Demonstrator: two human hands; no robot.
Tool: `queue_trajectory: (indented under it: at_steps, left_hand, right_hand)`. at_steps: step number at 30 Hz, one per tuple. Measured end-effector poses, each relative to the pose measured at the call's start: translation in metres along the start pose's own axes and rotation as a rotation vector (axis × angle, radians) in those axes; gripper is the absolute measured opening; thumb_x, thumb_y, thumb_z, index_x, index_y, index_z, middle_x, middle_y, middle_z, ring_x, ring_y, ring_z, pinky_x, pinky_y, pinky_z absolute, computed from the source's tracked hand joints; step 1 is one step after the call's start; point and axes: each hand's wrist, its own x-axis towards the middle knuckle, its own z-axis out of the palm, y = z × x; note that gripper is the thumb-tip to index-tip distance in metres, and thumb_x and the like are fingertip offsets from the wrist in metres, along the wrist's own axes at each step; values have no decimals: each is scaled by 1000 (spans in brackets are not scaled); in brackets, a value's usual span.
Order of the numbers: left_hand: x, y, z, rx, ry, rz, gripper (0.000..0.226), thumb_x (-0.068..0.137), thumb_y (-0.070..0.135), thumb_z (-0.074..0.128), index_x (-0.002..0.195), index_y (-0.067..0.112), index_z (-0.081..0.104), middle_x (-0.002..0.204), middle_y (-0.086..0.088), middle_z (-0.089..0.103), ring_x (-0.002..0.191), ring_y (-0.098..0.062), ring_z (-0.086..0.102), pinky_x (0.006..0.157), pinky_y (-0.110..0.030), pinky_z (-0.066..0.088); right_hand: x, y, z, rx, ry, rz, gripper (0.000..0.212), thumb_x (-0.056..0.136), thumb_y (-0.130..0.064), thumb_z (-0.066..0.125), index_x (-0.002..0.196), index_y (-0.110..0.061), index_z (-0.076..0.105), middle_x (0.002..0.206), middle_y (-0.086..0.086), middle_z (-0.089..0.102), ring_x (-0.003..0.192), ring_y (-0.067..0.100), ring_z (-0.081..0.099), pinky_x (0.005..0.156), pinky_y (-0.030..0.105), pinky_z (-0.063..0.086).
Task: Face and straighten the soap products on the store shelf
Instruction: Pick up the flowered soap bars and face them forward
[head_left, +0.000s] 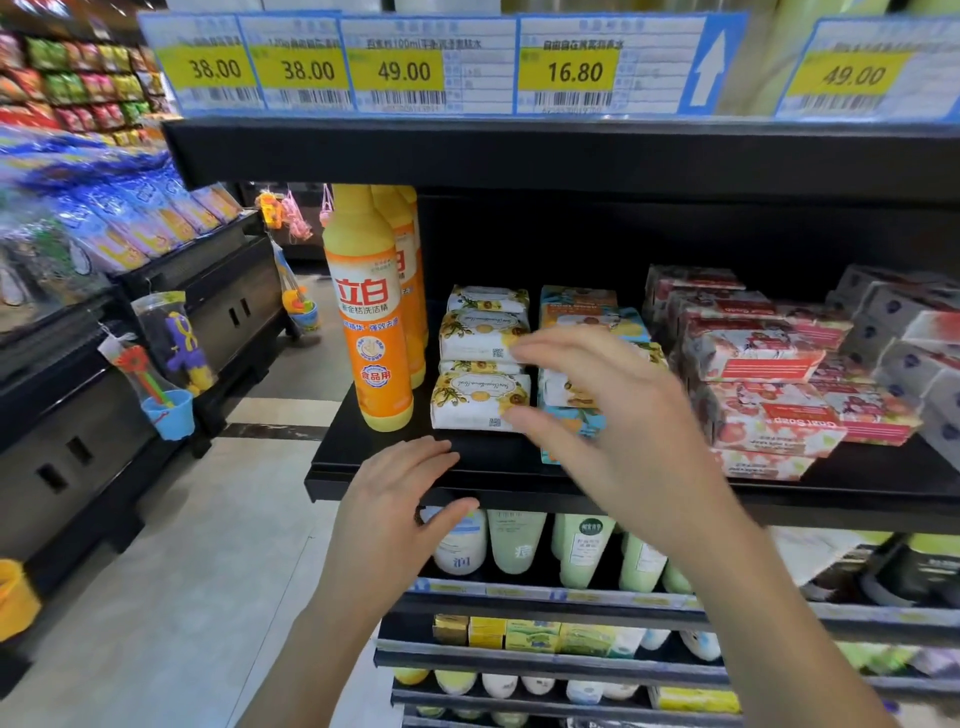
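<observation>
The white floral soap bars (478, 397) sat stacked at the left of the shelf (493, 460), just right of the orange detergent bottle (371, 322). Their labels faced out, and their long sides ran left to right along the shelf's front edge. A second stack of blue-wrapped soaps (592, 314) stood right beside them, partly hidden by your right hand (613, 415).

That hand was spread wide and held nothing. Its forefinger tip was at the right end of an upper bar and its thumb tip at the right end of the bottom one. Blur kept me from telling whether either tip touched the wrapper.

Your left hand (400, 499) lay flat on the shelf's front lip, below the stack and apart from it, with straight fingers and nothing in it.

So the bars lay leftward off your right fingertips, and the right hand was the nearer. I judged that squaring the stack would mean closing on its right end or nudging it. The red soap boxes (763, 364) further right sat visibly askew.
</observation>
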Motion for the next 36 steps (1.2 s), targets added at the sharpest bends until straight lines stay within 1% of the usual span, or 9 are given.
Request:
queue_trajectory:
  at_steps: [3, 5, 6, 9, 14, 19, 25, 29, 36]
  left_hand:
    - [-2, -8, -2, -23, 12, -3, 55, 87, 57, 60, 121, 16, 74, 125, 2, 71, 120, -19, 63, 102, -45, 52]
    - [-4, -15, -5, -26, 14, -6, 53, 87, 55, 61, 121, 17, 74, 125, 3, 71, 120, -18, 63, 100, -46, 52]
    - [-5, -19, -6, -26, 20, -5, 53, 87, 55, 61, 121, 17, 74, 125, 4, 70, 120, -18, 63, 101, -46, 52]
    - [-8, -29, -12, -41, 52, -35, 54, 85, 58, 62, 121, 20, 75, 129, 7, 69, 124, -12, 60, 105, -40, 48]
    - [-9, -31, -15, -83, 72, -62, 56, 84, 61, 61, 122, 22, 74, 131, 11, 67, 125, -5, 55, 106, -34, 43]
    - [-9, -31, -12, -96, 92, -54, 56, 84, 59, 61, 121, 20, 75, 130, 7, 69, 125, -6, 53, 105, -37, 44]
    - [-9, -32, -10, -97, 97, -62, 56, 84, 60, 62, 121, 20, 75, 129, 7, 69, 125, -8, 56, 105, -40, 47]
    - [-9, -31, -10, -87, 101, -66, 53, 84, 58, 70, 121, 19, 75, 129, 6, 69, 124, -8, 55, 104, -39, 46]
    - [-9, -28, -13, -88, 91, -85, 53, 80, 52, 72, 122, 20, 74, 130, 6, 69, 125, -8, 55, 106, -38, 43]
  right_hand:
    - [9, -22, 29, 65, -160, 41, 48, 96, -26, 72, 141, -18, 59, 141, -6, 58, 129, 4, 47, 106, 0, 23]
    - [18, -25, 51, 57, -296, 120, 56, 100, -28, 66, 152, -22, 46, 153, -10, 45, 136, 2, 35, 100, -7, 12]
    - [21, -23, 60, 50, -341, 155, 60, 101, -29, 64, 155, -22, 39, 158, -11, 39, 140, 3, 30, 103, -4, 12]
    - [31, -15, 79, 4, -412, 273, 71, 101, -29, 64, 160, -15, 28, 165, -2, 29, 151, 14, 23, 121, 27, 22]
    - [42, 2, 96, -222, -476, 390, 71, 99, -26, 66, 156, -5, 28, 159, 12, 32, 148, 29, 25, 123, 37, 18]
    - [48, 8, 101, -282, -480, 425, 65, 99, -19, 65, 153, -5, 31, 155, 13, 33, 145, 32, 25, 119, 38, 23]
    - [48, 9, 98, -219, -481, 432, 65, 94, -24, 73, 151, -10, 43, 147, 9, 37, 139, 31, 30, 116, 38, 30]
    - [46, 8, 95, -151, -485, 457, 70, 93, -24, 74, 154, -15, 40, 149, 12, 42, 140, 32, 37, 114, 39, 34]
    - [39, 0, 94, -117, -412, 494, 68, 93, -25, 74, 149, -9, 41, 146, 10, 46, 137, 29, 38, 109, 35, 33]
